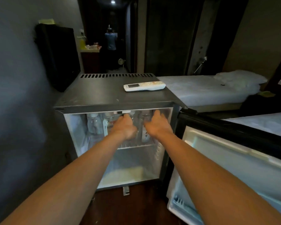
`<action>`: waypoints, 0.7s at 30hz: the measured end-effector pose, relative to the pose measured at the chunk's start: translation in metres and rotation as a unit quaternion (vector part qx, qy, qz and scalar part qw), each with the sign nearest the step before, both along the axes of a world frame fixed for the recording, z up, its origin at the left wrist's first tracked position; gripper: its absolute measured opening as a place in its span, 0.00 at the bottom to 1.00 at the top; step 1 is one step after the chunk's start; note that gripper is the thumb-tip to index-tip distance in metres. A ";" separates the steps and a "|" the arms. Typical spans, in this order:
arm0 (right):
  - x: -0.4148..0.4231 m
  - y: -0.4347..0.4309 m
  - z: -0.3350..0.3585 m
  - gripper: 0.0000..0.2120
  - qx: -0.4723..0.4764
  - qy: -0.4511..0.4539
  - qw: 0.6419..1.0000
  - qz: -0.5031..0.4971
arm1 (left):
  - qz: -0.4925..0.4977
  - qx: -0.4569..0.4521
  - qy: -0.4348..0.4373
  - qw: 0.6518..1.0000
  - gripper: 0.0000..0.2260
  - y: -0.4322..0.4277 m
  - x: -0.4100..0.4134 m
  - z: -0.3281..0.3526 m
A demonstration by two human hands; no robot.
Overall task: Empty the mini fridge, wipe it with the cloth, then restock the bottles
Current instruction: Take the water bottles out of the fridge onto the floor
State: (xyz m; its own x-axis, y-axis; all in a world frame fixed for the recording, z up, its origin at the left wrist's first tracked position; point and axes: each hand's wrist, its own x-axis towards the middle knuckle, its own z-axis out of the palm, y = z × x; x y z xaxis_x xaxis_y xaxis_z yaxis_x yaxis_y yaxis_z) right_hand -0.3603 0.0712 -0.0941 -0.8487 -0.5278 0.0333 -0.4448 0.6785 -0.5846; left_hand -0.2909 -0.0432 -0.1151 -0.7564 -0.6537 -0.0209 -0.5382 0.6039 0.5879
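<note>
The grey mini fridge [104, 93] stands open in front of me, its door [234, 159] swung out to the right. Several clear water bottles stand on its upper wire shelf [136, 146]; one bottle [93, 124] stands free at the left. Both my hands are inside the upper compartment. My left hand [126, 127] wraps around a bottle in the middle. My right hand [157, 123] is closed on a labelled bottle [145, 135] at the right. A pale yellow cloth [123, 174] lies on the fridge floor.
A white remote control [144, 86] lies on top of the fridge. Two beds with white sheets [209, 88] are to the right. A dark cabinet [58, 54] stands at the left wall. A person stands far off in the dark hallway [110, 39].
</note>
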 end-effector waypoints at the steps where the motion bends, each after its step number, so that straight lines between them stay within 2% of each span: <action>1: -0.009 -0.008 -0.005 0.25 -0.029 -0.001 1.000 -0.012 | 0.016 -0.009 0.007 1.000 0.29 0.009 -0.003 0.006; 6: -0.036 -0.041 -0.029 0.23 -0.059 -0.042 0.997 -0.010 | 0.083 -0.048 0.026 0.995 0.19 0.004 -0.032 -0.011; 10: -0.050 -0.056 -0.041 0.28 -0.060 -0.071 0.996 -0.004 | 0.095 -0.053 0.014 0.994 0.20 -0.005 -0.038 -0.022; 13: -0.052 -0.059 -0.043 0.29 -0.074 -0.068 0.995 -0.030 | 0.100 -0.044 0.039 0.993 0.20 -0.006 -0.035 -0.022; 17: -0.038 -0.045 -0.039 0.26 -0.073 -0.049 0.996 -0.035 | 0.066 -0.084 0.056 0.993 0.18 0.001 -0.014 -0.012; 21: -0.015 -0.025 -0.031 0.21 -0.049 -0.017 0.999 0.007 | -0.009 -0.125 -0.007 0.992 0.16 0.000 0.018 0.004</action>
State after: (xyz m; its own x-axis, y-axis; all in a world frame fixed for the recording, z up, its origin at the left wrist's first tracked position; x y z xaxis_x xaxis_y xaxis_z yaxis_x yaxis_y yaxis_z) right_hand -0.3755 0.0459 -0.1254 -0.8429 -0.5351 0.0564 -0.4321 0.6107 -0.6636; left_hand -0.2725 -0.0435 -0.1115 -0.7681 -0.6268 0.1308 -0.5333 0.7394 0.4109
